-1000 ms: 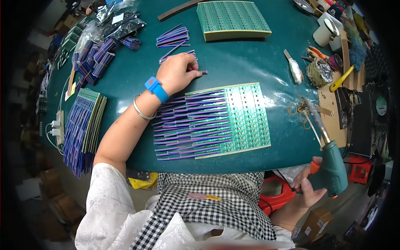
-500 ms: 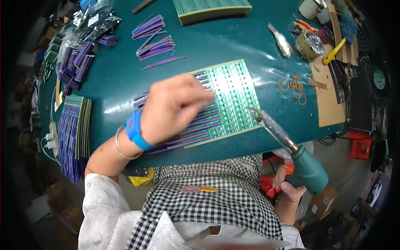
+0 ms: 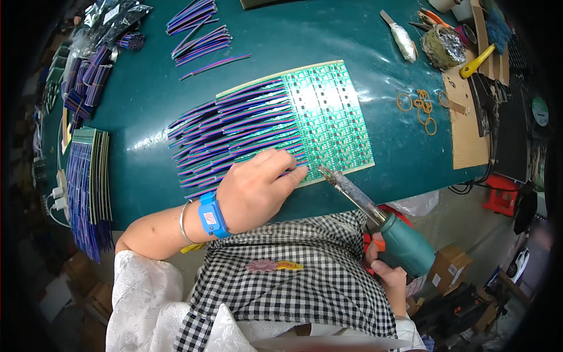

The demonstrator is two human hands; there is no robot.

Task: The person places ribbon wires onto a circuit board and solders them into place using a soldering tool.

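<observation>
A green circuit board panel (image 3: 331, 111) lies on the table before me, with rows of small dark components. Purple, blue and pink striped wires (image 3: 229, 126) fan out leftward from its middle. My left hand (image 3: 261, 185), with a blue wrist strap (image 3: 212, 217), is closed in a pinch at the panel's near edge, its fingertips on the end of a wire mostly hidden beneath the hand. In my right hand (image 3: 384, 267) is a green soldering gun (image 3: 404, 243), gripped at its body. Its tip touches or nearly touches the panel just right of my left fingertips.
Loose wires (image 3: 202, 44) lie at the back left, near wire bundles (image 3: 88, 82). A stack of wired boards (image 3: 88, 182) stands at the left edge. Rubber bands (image 3: 423, 105), a foil-wrapped knife (image 3: 403, 42) and a wrapped tin (image 3: 443, 48) are at right.
My left hand has come nearer and right, down to the panel's near edge. The soldering gun has moved left, its tip now beside the fingertips. The view has shifted slightly.
</observation>
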